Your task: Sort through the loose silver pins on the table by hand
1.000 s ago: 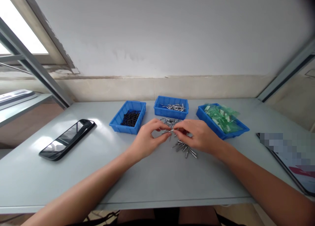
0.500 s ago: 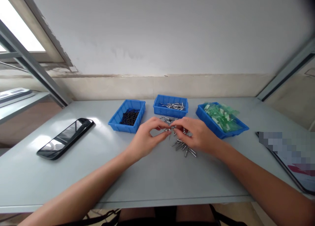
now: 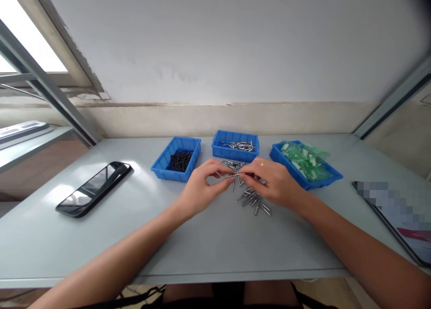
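Observation:
Between my two hands runs a thin silver metal pin (image 3: 237,174), pinched in the fingertips of both. My left hand (image 3: 202,181) has thumb and forefinger on its left end. The right end is in the fingers of my right hand (image 3: 272,178), which wears a small gold ring. Just behind the fingertips lies a loose heap of silver metal pins (image 3: 232,164), partly hidden by the hands. A second pile of silver pins (image 3: 255,201) lies on the table below my right hand.
A blue bin of black screws (image 3: 175,140) stands at the left. Behind the hands sits a blue bin of silver pins (image 3: 235,154), and right of it a blue bin (image 3: 308,183) with green plastic packets (image 3: 305,158). A phone (image 3: 94,190) and a tablet-like device (image 3: 393,219) lie at either side.
The silver pin now shows plainly, lying nearly level between the fingertips of both hands. My right hand has turned slightly, bringing its ring into view. The camera view has shifted slightly.

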Demonstrator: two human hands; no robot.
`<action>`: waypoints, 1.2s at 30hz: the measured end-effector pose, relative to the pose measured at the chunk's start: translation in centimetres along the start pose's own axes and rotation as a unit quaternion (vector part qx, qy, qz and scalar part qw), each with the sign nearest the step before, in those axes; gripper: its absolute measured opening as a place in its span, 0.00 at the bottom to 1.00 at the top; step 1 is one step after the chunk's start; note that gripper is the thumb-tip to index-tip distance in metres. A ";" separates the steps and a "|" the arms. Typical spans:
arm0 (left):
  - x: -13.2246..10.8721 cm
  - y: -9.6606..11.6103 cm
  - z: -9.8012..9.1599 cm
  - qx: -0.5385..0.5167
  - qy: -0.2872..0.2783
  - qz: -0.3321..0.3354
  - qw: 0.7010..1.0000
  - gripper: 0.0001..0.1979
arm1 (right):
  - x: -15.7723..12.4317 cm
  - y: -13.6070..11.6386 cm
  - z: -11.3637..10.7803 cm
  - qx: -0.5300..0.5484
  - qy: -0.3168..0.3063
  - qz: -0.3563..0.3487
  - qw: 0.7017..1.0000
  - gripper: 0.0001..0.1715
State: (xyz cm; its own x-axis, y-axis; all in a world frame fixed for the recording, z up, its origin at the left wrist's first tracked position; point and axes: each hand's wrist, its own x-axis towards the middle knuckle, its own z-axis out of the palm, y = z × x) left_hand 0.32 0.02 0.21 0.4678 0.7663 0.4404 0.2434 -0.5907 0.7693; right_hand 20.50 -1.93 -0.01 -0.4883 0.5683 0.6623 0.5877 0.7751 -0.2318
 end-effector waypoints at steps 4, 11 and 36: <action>0.0 0.2 0.2 0.041 -0.051 -0.007 0.998 0.04 | 0.0 -0.3 0.3 0.011 0.010 -0.030 0.999 0.07; -0.3 0.1 0.4 0.067 -0.114 -0.014 0.991 0.03 | 0.0 -0.6 0.6 0.014 -0.007 -0.060 0.998 0.06; 0.0 0.4 0.1 -0.065 -0.020 -0.060 0.996 0.06 | 0.0 -0.1 0.6 -0.023 -0.090 0.041 0.995 0.09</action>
State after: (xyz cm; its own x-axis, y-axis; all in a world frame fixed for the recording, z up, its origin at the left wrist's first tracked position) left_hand 0.51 -0.25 0.50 0.4759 0.8176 0.3241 0.1896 -0.4552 0.8700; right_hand 20.03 -1.85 -0.37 -0.5426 0.6723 0.5036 0.6569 0.7133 -0.2445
